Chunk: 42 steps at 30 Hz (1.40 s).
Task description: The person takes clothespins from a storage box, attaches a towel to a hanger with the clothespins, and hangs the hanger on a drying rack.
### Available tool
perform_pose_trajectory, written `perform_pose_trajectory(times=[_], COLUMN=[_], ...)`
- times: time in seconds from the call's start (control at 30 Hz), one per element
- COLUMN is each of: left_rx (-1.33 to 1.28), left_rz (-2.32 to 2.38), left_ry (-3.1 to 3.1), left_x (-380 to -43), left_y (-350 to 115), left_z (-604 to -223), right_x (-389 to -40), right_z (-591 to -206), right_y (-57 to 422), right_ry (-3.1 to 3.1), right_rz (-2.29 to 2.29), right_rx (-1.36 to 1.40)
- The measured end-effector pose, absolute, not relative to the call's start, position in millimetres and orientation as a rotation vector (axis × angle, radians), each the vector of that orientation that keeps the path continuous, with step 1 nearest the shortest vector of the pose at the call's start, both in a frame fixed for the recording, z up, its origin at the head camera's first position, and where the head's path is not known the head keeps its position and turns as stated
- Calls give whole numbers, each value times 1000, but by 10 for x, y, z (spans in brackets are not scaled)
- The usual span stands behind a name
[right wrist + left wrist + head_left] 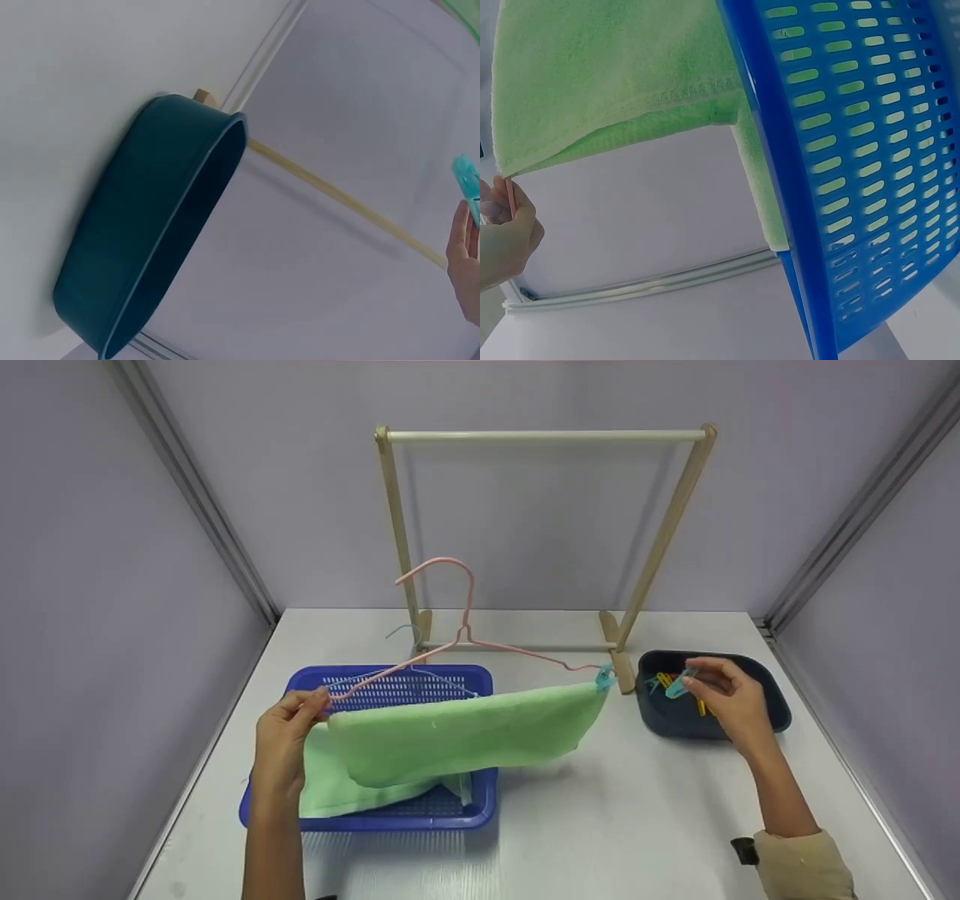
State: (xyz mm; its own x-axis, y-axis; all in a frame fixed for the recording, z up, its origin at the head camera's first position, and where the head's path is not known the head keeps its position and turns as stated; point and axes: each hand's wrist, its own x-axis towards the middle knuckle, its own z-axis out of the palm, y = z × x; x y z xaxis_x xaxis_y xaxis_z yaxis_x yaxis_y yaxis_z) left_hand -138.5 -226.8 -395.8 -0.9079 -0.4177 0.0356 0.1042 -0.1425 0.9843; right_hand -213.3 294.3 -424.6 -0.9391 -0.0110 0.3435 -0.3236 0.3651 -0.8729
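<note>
My left hand (283,739) pinches the left end of a pink clothes hanger (517,649) together with the corner of a green towel (465,735). In the left wrist view the same hand (510,232) grips the hanger at the towel's edge. The towel hangs along the hanger, and a teal clothespin (604,677) clamps its right corner to the hanger's right end. Between thumb and fingers my right hand (731,701) holds another teal clothespin (681,684), above a dark bin (769,712). Several clothespins, some yellow, lie inside that bin.
A blue basket (484,802) stands on the left of the table, holding more green cloth (337,795) and a light blue hanger (442,679). Behind, a wooden rack (664,540) with a white top bar (547,436) stands near the back wall.
</note>
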Motion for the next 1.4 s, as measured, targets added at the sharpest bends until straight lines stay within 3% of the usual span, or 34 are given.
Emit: perform_pose_trajectory(times=[0.63,1.4], left_rx=[337,335], left_rz=[-2100,-2126], left_ry=[-1784,-1759], left_x=[-1368,-1377], left_y=[-2268,-2278], left_z=[-3951,-3957], right_x=[-1882,-1798], right_z=[-3958,-3935], right_y=[2585,2284], right_ry=[-2240,-2199], right_rz=[1682,1630], right_rx=[572,877])
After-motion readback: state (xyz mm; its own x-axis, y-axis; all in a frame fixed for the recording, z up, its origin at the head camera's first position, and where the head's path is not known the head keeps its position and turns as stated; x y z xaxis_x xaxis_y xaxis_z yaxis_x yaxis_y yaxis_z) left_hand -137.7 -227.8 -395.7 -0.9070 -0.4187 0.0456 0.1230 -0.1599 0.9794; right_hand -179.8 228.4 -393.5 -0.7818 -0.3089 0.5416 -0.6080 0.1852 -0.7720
